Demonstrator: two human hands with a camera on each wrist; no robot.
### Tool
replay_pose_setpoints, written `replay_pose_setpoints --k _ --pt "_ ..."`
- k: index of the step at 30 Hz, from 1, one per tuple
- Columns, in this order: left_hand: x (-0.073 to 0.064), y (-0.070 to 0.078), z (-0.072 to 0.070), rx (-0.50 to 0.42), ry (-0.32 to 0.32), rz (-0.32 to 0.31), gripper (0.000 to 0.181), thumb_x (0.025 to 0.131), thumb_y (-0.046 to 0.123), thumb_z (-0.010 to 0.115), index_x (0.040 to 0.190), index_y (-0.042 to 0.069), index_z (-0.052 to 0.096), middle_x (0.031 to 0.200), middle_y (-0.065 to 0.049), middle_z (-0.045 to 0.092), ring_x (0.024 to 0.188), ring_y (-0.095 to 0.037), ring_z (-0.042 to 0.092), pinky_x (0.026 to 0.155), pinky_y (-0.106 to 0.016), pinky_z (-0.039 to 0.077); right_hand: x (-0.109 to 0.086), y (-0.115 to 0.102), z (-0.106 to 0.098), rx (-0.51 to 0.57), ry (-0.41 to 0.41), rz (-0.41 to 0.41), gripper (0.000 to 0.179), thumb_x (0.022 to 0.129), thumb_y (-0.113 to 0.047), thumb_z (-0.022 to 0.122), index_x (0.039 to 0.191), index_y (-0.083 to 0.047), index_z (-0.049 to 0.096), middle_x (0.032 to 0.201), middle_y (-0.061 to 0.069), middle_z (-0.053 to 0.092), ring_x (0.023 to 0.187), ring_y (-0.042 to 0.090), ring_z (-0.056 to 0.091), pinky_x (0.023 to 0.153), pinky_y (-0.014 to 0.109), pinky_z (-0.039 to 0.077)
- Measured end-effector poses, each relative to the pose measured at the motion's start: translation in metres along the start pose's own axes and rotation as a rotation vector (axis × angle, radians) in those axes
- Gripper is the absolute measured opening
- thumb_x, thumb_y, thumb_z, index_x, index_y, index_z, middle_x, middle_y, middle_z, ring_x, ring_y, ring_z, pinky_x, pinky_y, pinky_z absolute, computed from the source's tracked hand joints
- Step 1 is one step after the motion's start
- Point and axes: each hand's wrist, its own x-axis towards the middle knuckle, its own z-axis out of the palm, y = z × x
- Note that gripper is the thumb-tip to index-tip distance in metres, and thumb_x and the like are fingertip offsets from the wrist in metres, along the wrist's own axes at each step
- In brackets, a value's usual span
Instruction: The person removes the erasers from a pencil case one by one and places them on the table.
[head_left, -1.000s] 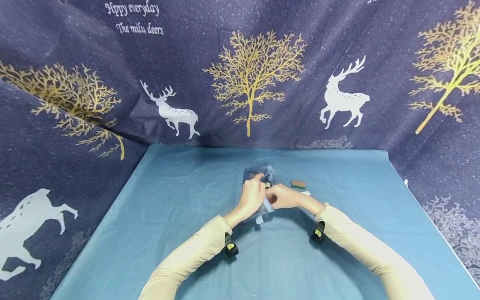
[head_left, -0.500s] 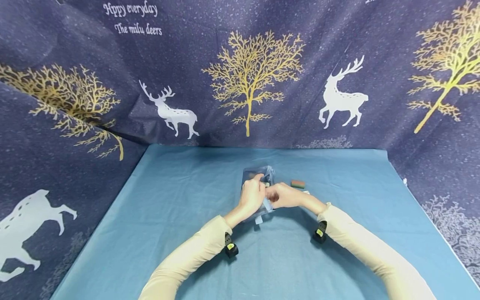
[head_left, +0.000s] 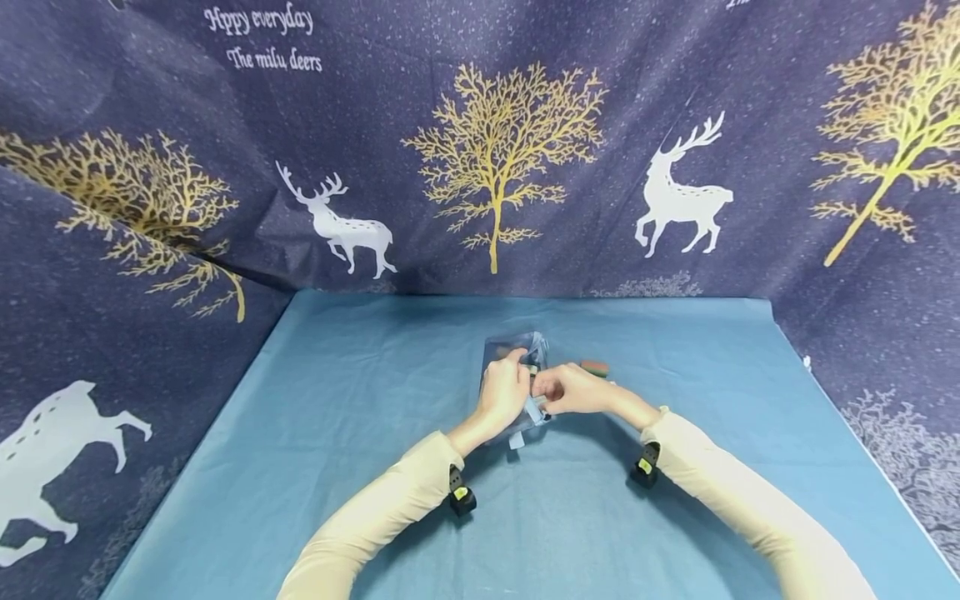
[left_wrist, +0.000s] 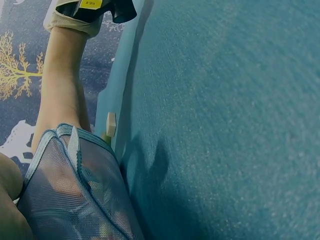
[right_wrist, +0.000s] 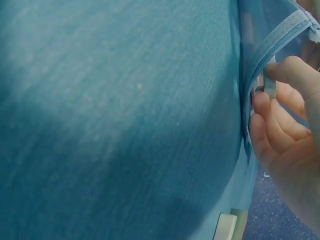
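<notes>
A blue mesh zip pouch (head_left: 508,343) lies near the middle of the table with its zipped mouth spread apart. My left hand (head_left: 504,390) grips the pouch at its mouth, the index finger reaching along the opening. At the right side of that mouth is my right hand (head_left: 576,390). In the right wrist view the right hand (right_wrist: 292,110) pinches a small pale block (right_wrist: 270,85) between thumb and fingers, close inside the zip edge. Through the mesh (left_wrist: 100,200) in the left wrist view, fingers and blurred contents show.
A small block with reddish and green layers (head_left: 595,367) lies just beyond my right hand. In the right wrist view a white block (right_wrist: 225,227) and a greenish block (right_wrist: 240,225) sit side by side on the blue tablecloth (head_left: 360,400). Patterned dark curtain (head_left: 420,233) stands behind.
My right hand has drawn slightly back from the pouch mouth, its fingers showing more and now overlapping the layered block. The left hand keeps its place on the pouch.
</notes>
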Motion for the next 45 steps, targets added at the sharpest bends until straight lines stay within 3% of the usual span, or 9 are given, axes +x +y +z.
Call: replay_pose_setpoints --k 24,34,40,45 --pt "0.000 -0.002 0.002 0.013 -0.002 -0.010 0.035 0.089 0.005 0.044 0.123 0.001 0.055 0.047 0.003 0.044 0.032 -0.005 0.032 0.033 -0.018 0.030 -0.009 -0.002 -0.004 -0.017 -0.001 0.043 0.015 0.076 -0.011 0.065 0.088 -0.016 0.060 0.074 -0.004 0.061 0.063 0.007 0.055 0.061 0.023 0.050" --pt "0.000 -0.001 0.002 0.045 0.023 0.000 0.033 0.089 0.006 0.046 0.119 0.002 0.058 0.049 0.002 0.047 0.036 -0.005 0.036 0.038 -0.018 0.032 -0.012 0.003 -0.007 -0.018 -0.001 0.035 0.013 0.078 -0.011 0.064 0.086 -0.019 0.058 0.070 -0.007 0.057 0.059 0.003 0.051 0.059 0.022 0.049" --pt "0.000 -0.001 0.001 0.037 0.004 -0.018 0.034 0.090 0.007 0.044 0.121 0.002 0.057 0.049 0.002 0.047 0.036 -0.005 0.036 0.038 -0.019 0.032 -0.014 0.006 -0.007 -0.013 -0.017 0.041 0.009 0.079 -0.012 0.063 0.085 -0.014 0.058 0.067 -0.005 0.055 0.055 0.004 0.047 0.056 0.020 0.046" --pt "0.000 0.000 0.002 0.031 0.006 -0.017 0.034 0.090 0.006 0.044 0.121 0.002 0.056 0.047 0.002 0.046 0.035 -0.005 0.034 0.037 -0.019 0.031 -0.016 0.006 -0.007 -0.027 -0.005 0.058 0.010 0.078 -0.012 0.064 0.084 -0.016 0.058 0.069 -0.006 0.060 0.057 0.004 0.054 0.058 0.021 0.048"
